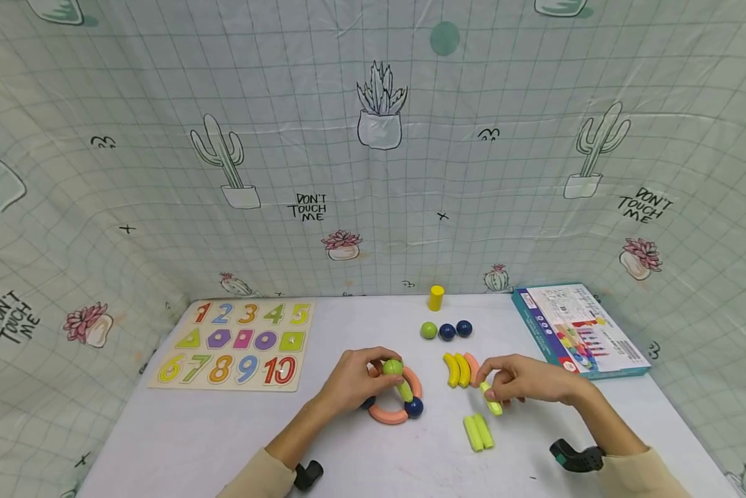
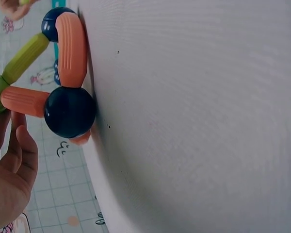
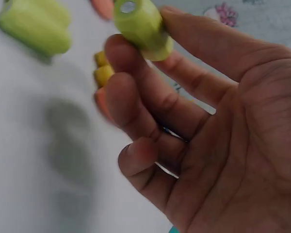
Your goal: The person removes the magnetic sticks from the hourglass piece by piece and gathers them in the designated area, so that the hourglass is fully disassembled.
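Note:
My left hand (image 1: 359, 379) grips a green ball (image 1: 392, 367) at the top of a small frame of balls and rods. Below it, orange curved rods (image 1: 388, 415) and dark blue balls (image 1: 414, 407) form a ring on the table. A green rod (image 2: 25, 58) slants from the green ball down to a blue ball, and an orange rod (image 2: 23, 100) slants to another. My right hand (image 1: 529, 379) pinches a loose green rod (image 1: 490, 398) between thumb and fingers, above the table; its metal end (image 3: 128, 7) shows in the right wrist view.
Two green rods (image 1: 478, 432) lie in front of the right hand. Yellow curved rods (image 1: 457, 370) lie beside an orange one. Behind are a green ball (image 1: 429, 330), two blue balls and a yellow cylinder (image 1: 436, 298). A number puzzle board (image 1: 236, 346) lies left, a box (image 1: 581, 330) right.

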{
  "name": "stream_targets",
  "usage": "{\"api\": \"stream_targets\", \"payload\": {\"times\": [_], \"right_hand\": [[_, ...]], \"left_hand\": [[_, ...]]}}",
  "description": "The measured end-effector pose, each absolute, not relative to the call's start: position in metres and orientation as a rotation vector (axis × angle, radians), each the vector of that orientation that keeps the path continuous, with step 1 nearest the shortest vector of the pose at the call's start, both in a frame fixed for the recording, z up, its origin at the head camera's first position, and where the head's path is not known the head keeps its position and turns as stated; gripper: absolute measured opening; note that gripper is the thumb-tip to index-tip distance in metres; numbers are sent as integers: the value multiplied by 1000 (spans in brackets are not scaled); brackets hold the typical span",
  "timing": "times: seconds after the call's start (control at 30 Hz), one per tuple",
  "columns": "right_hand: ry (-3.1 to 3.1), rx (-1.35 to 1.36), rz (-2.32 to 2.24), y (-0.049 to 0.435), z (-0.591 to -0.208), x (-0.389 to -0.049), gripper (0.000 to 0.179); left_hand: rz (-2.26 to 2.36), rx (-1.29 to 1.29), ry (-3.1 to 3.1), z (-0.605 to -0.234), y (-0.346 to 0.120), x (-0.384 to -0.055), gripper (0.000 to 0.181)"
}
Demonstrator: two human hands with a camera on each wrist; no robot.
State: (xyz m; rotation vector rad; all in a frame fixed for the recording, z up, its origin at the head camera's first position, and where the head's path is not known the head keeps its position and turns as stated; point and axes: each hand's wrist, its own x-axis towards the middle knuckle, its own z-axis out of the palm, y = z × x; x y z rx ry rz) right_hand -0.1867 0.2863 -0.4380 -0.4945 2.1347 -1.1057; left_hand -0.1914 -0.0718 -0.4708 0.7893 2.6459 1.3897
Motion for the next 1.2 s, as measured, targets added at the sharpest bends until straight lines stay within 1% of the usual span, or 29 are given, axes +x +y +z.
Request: {"api": "stream_targets", "payload": {"times": [0.2,0.43,1.2], "right_hand": [[2075,-458,-1063,298,-459,-177,25],[2153,-447,-956,292,-469,-171,17],[2202,-425,-974,284,-469,-169,12]], "left_hand": [[1383,800,2652,-471,-73,-193,27],[1390,812,2635,-470,-74,-193,26],[1386,768,2632,-471,-71,-190,27]]}}
